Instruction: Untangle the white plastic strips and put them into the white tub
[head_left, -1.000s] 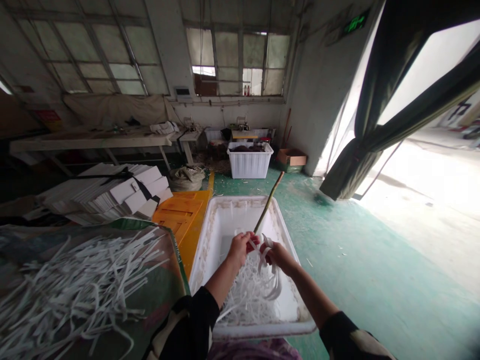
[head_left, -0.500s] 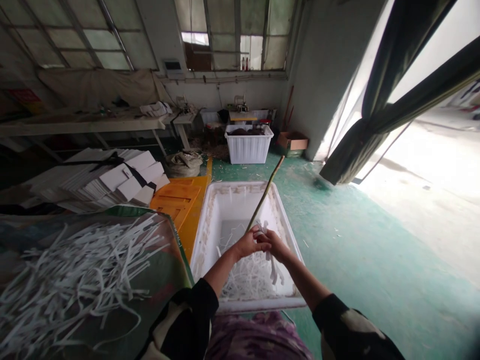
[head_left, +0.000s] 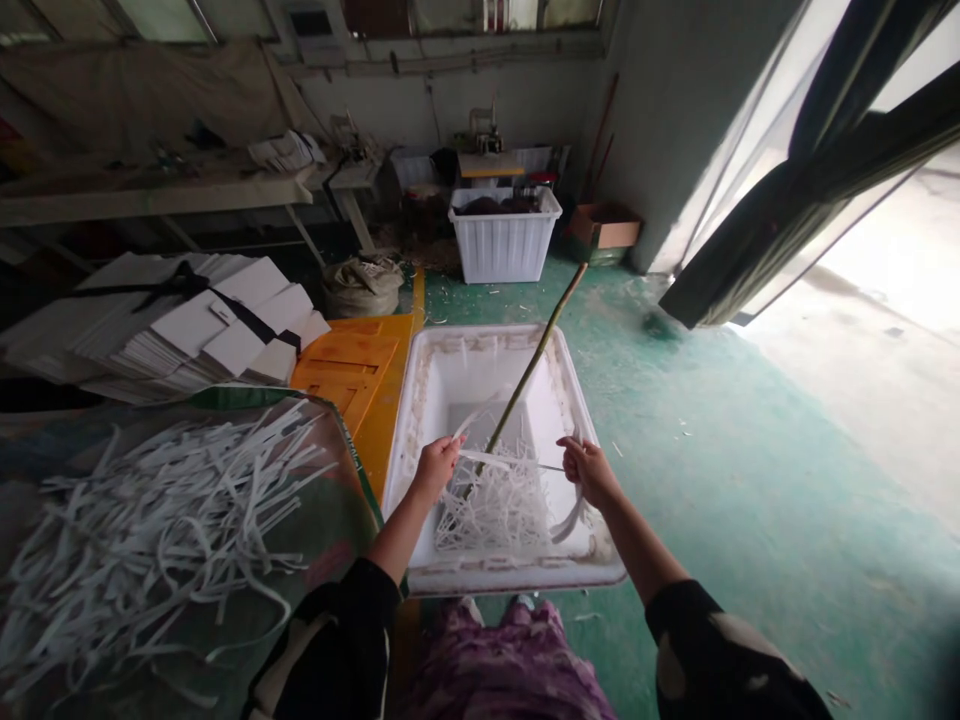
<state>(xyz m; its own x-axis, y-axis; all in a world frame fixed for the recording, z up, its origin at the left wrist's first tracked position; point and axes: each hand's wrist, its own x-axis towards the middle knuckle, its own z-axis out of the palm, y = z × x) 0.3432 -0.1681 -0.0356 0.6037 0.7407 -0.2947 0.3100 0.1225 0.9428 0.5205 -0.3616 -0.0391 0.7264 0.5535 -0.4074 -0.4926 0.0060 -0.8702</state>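
Over a white plastic tub [head_left: 420, 400] my two hands are held apart. My left hand [head_left: 435, 470] pinches a white strip [head_left: 487, 457] that stretches toward the right. My right hand [head_left: 590, 474] is closed round white strips [head_left: 568, 524], whose ends dangle below it over the tub's right side. Whether one strip runs all the way between both hands, I cannot tell. A tangle of thin white strips [head_left: 495, 512] lies in the tub's near half. Between my hands, a long greenish-brown stick [head_left: 531, 372] leans out of the tub toward the back right.
On my left lies a large heap of white strips [head_left: 165, 540] on a green-edged sheet. Behind it are stacked white boards [head_left: 187, 320] with black straps and an orange panel [head_left: 349, 365]. A ribbed white bin [head_left: 502, 245] and a cardboard box [head_left: 604, 232] stand farther back.
My hands were together over the tub and have moved apart, left and right, with white strips in them. The view has tipped downward.
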